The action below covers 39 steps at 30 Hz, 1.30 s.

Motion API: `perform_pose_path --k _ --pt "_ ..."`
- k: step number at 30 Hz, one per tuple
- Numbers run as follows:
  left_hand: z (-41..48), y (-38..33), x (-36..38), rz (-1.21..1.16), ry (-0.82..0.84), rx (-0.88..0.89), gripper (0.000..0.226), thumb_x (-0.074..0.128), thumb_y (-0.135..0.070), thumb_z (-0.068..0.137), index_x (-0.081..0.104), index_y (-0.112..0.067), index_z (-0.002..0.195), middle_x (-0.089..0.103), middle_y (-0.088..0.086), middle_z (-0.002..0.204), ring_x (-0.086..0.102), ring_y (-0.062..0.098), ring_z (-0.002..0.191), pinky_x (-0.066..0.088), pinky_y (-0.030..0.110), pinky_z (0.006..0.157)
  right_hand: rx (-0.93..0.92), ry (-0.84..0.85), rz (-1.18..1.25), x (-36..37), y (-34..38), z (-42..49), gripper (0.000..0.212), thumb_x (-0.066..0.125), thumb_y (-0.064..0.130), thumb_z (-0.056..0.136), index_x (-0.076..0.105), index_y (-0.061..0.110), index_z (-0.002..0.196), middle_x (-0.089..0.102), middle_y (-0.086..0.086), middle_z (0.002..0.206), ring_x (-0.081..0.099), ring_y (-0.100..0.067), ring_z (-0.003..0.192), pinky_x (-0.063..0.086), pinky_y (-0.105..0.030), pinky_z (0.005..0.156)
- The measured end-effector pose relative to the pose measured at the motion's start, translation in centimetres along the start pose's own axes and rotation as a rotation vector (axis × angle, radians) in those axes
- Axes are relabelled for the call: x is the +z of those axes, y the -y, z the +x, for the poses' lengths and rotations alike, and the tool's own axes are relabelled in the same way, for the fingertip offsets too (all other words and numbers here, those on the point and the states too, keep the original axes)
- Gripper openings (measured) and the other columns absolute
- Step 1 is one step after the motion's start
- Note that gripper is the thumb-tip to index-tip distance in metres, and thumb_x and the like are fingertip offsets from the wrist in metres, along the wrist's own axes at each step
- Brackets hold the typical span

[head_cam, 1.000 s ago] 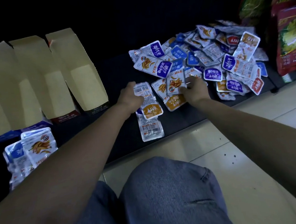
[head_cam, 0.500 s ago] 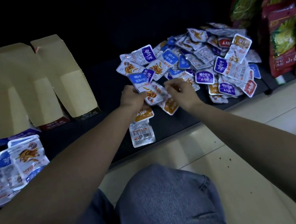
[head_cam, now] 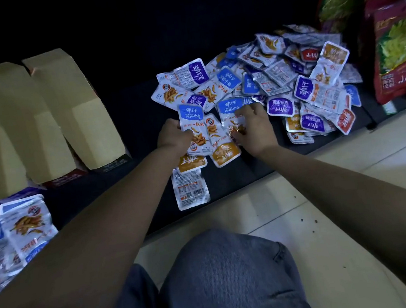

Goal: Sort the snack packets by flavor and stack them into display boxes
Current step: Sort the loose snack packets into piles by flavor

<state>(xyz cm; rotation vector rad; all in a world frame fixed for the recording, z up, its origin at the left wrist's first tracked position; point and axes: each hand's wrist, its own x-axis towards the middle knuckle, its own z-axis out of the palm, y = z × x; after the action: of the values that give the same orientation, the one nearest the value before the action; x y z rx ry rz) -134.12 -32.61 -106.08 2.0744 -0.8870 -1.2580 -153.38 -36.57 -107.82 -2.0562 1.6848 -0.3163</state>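
The open display boxes stand well to our left and the loose heap of packets lies to our right on the dark shelf, so we judge a carried handful could spill. Our left hand grips a blue-topped packet and our right hand pinches a second blue packet. The orange packets touching beneath might get swept in.
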Motion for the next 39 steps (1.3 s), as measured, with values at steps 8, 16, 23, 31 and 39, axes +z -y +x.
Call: perform_pose_path --k 8,16,23,31,39 --pt "0.3 -0.1 0.2 0.013 0.002 0.026 0.030 0.058 -0.008 0.091 0.051 -0.008 0.119 0.059 0.005 0.114 0.059 0.021 0.103 0.050 0.033 0.085 0.235 -0.027 0.692 -1.6 0.6 0.7 0.057 0.060 -0.001 0.091 0.030 0.014 0.138 0.058 -0.010 0.117 0.063 -0.016 0.100 0.055 -0.026 0.082" --pt "-0.2 -1.6 1.4 -0.345 0.121 -0.135 0.031 0.052 -0.030 0.096 0.053 -0.008 0.119 0.064 0.016 0.111 0.066 0.032 0.097 0.058 0.049 0.081 0.255 0.213 0.944 -1.7 2.2 0.2 0.039 0.061 -0.004 0.090 0.047 0.014 0.122 0.066 -0.015 0.107 0.069 -0.013 0.081 0.056 -0.023 0.067" --pt "0.2 -0.4 2.2 -0.203 0.067 -0.024 0.042 0.071 -0.026 0.086 0.055 -0.006 0.119 0.064 0.009 0.113 0.062 0.024 0.102 0.050 0.034 0.083 -0.112 -0.035 0.105 -2.3 1.4 2.2 0.040 0.057 0.013 0.092 0.054 0.014 0.132 0.053 -0.012 0.134 0.048 -0.025 0.125 0.040 -0.038 0.104" --pt "0.1 -0.5 1.8 -0.178 0.027 0.053 0.044 0.066 -0.018 0.090 0.045 -0.005 0.126 0.050 -0.001 0.109 0.050 0.013 0.099 0.040 0.026 0.082 -0.195 0.054 -0.413 -2.5 -0.9 2.7 0.054 0.053 0.025 0.091 0.040 0.016 0.143 0.038 -0.011 0.146 0.030 -0.030 0.136 0.023 -0.042 0.104" --pt "0.1 -0.7 1.5 -0.167 0.017 0.082 0.044 0.070 -0.014 0.087 0.047 -0.007 0.125 0.057 0.005 0.118 0.056 0.019 0.109 0.048 0.036 0.093 -0.104 0.081 -0.369 -1.7 -0.6 2.0 0.062 0.062 0.034 0.089 0.039 0.015 0.143 0.042 -0.014 0.137 0.038 -0.035 0.126 0.030 -0.044 0.103"
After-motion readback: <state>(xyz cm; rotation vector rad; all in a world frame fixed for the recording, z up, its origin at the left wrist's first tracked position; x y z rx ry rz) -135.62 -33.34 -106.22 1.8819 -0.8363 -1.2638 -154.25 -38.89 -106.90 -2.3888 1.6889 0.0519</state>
